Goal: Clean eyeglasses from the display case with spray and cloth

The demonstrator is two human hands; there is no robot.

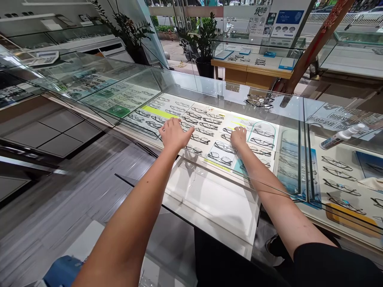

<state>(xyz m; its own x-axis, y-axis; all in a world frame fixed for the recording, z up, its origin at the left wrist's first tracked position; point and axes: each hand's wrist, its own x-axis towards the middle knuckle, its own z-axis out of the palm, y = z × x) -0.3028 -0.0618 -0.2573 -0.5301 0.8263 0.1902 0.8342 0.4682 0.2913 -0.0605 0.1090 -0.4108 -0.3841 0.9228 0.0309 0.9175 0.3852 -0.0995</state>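
Both hands reach over a lit display case (188, 159) with rows of eyeglasses. My left hand (175, 134) is spread, thumb apart from the fingers, above the glasses beside a yellow-green strip (158, 111); nothing shows in it. My right hand (238, 137) has its fingers curled down at a pair of glasses (226, 136) in the middle section; whether it grips them is hidden. Just below it lie two more pairs, a dark-framed one (225, 147) and a round one (220, 158), on a white card.
An open white drawer (215, 199) juts out below the case. Glass panes divide the counter. A white spray bottle (342, 136) lies at the right, near more glasses. Loose glasses (259, 101) rest on the glass top. Potted plants (205, 44) stand behind.
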